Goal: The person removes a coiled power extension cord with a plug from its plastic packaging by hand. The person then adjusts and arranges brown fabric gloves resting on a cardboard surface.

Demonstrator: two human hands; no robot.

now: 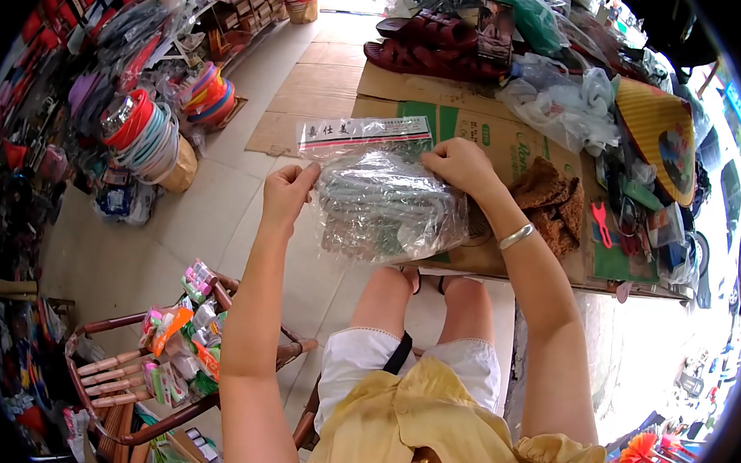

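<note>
Both hands hold up a clear plastic bag [389,203] in front of me, with a pale, coiled, hose-like or cord-like item inside that I cannot make out exactly. Its white header strip carries black characters and a red line. My left hand [288,194] pinches the bag's left edge between thumb and fingers. On the opposite side, my right hand [461,165] is closed on the upper right edge, a silver bangle around the wrist. A brown cloth [549,204] lies on the cardboard-covered table [478,136] beside my right forearm.
Dark red sandals [436,53] and white plastic bags [565,103] sit at the table's far end. A yellow conical hat [655,134] and a pink-red peeler-like tool [601,224] are at the right. Stacked buckets [151,142] stand left; a rack of brushes [115,377] is lower left.
</note>
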